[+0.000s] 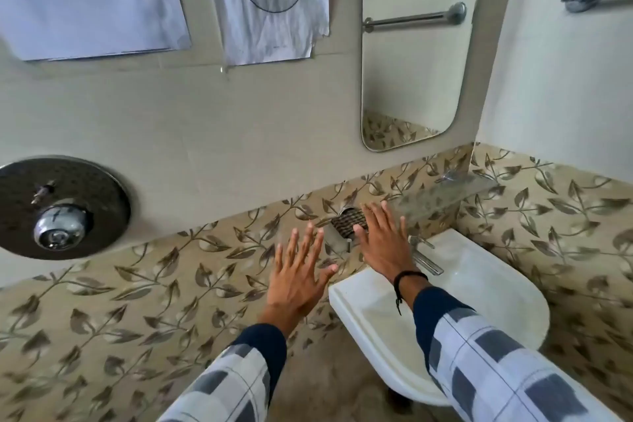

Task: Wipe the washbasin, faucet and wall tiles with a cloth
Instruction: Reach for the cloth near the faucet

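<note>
1. Head view: I see both arms stretched toward the wall.
2. Left hand (298, 276) has its fingers splayed straight, holding nothing, over the leaf-patterned wall tiles (164, 288).
3. Right hand (383, 243) is equally flat and empty, above the washbasin (496, 288) rim, partly hiding the faucet (428, 262).
4. By its thumb sits a dark ribbed bundle (349, 221); I can't tell whether it's the cloth.
5. Beyond are a glass shelf (445, 197) and a mirror (411, 62).
</note>
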Demonstrator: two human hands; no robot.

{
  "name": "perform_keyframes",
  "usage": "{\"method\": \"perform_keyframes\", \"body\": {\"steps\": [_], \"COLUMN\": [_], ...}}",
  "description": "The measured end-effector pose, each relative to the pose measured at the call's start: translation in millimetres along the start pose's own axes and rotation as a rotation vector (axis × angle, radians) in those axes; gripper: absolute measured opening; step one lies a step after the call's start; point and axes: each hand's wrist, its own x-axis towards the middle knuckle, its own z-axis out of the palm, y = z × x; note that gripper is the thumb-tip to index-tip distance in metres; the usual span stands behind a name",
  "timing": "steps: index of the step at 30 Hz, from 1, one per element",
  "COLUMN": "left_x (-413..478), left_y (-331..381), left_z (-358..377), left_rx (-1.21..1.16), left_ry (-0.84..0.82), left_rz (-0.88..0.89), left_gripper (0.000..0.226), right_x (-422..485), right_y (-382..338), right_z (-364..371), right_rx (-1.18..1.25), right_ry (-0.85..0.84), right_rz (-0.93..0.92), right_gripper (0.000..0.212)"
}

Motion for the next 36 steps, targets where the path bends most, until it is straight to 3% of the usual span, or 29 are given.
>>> {"method": "perform_keyframes", "body": {"steps": [3,6,16,21,27,36], "left_x": [8.6,18.6,69.5,83.4,91.1,87.4], "left_y": [-5.9,-7.7,9.3,4.3,5.7,16.7], "left_z": [17.7,32.5,32.1,35.6,37.4,23.6], "left_rx": [-0.018,-0.048,-0.156,-0.131,-0.107,-0.148], "left_ry": [-0.073,-0.134,-0.203,-0.246,-0.268,-0.064], "left_rz": [0.025,0.054,0.064,0.071,0.077,0.166], "left_gripper": [0.071,0.069,0.073,0.076,0.074,0.056], "right_x": [4.9,3.8,35.2,46.9,46.2,32.8], "right_y": [4.7,9.5,12.5,14.1,14.8,25.6], "right_z": [10.1,10.4,14.5,29.1,34.0,24.0], "right_rx": [-0.043,-0.022,0.058,0.0,-0.043,0.003], "right_ry": [-0.117,-0.206,-0.238,-0.297,-0.165,0.015], "right_rz": [0.067,0.088,0.051,0.037,0.04,0.001], "right_gripper": [0.044,0.049,0.057,0.05,0.038,0.038]}}
